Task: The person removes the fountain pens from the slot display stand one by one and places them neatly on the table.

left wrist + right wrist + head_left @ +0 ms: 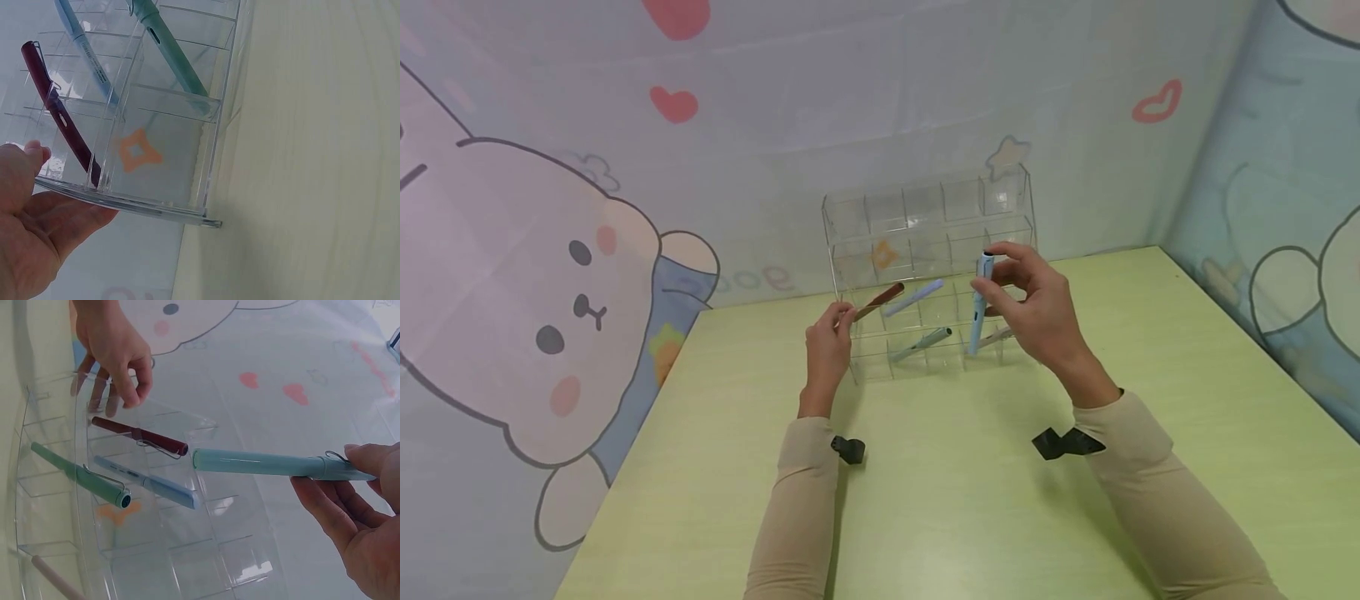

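Observation:
My right hand pinches a light blue capped pen between thumb and fingers, holding it roughly upright in front of a clear tiered pen rack. In the right wrist view, the thumb lies by the clip of that pen. At the rack's left side, my left hand grips the side panel, thumb on one face and fingers on the other. Inside the rack lean a dark red pen, a pale blue pen, a green pen and a pale beige pen.
The rack stands on a light yellow-green table, near its back edge. Behind it hangs a printed cloth backdrop with a cartoon bear and hearts. Another printed cloth borders the right side. Both wrists carry a small black camera mount.

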Motion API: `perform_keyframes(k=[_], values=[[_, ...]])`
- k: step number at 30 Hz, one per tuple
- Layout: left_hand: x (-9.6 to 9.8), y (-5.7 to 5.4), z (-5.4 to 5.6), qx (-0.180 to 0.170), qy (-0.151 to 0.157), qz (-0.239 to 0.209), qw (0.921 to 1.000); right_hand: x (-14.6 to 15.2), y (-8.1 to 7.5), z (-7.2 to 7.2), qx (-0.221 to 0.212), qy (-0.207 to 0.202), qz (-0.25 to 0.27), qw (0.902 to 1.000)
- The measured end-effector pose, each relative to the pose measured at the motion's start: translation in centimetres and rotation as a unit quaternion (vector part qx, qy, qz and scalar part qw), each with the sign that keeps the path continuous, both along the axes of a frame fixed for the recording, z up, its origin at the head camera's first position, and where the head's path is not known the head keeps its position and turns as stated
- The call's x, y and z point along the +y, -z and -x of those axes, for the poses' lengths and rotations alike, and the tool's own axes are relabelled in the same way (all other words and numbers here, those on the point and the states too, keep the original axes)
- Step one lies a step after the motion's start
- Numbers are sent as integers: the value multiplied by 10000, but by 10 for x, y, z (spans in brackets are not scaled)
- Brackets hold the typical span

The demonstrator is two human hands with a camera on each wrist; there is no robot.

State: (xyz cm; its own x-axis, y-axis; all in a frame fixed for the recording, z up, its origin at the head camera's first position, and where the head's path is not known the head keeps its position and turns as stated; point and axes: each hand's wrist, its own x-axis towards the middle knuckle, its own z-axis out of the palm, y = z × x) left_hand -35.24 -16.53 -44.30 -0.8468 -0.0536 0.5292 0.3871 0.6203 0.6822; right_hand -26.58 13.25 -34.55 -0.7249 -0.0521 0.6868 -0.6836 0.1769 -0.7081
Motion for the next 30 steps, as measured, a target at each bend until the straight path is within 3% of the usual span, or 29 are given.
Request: perform_keyframes(k=[8, 19, 30], values=[[0, 1, 0, 62, 65, 6, 10000, -3, -1, -2, -161, -73, -373, 9991], [-1, 4, 1, 112, 50, 24, 9999, -17, 5, -5, -755, -350, -555, 9950], [-1, 1, 0, 121, 28, 39, 9999, -31, 11, -9, -1181, -256, -1081, 9868]])
